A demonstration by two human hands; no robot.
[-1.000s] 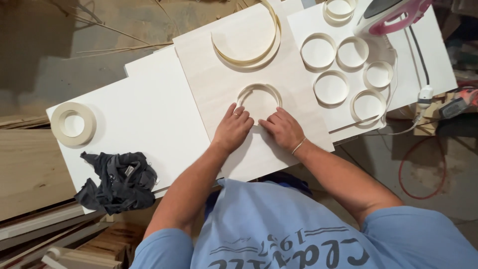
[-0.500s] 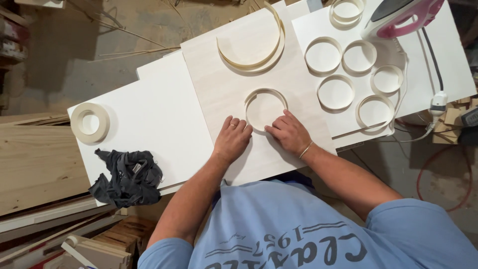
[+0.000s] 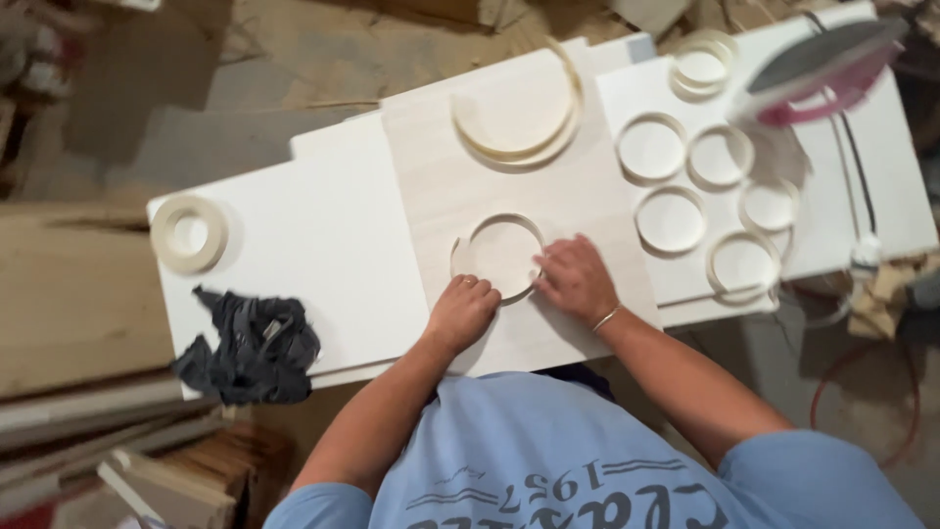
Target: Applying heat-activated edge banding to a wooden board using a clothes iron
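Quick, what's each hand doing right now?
Left hand: curled, fingertips pressing the thin wooden ring from outside.
Right hand: fingers bent, touching the ring's other side.
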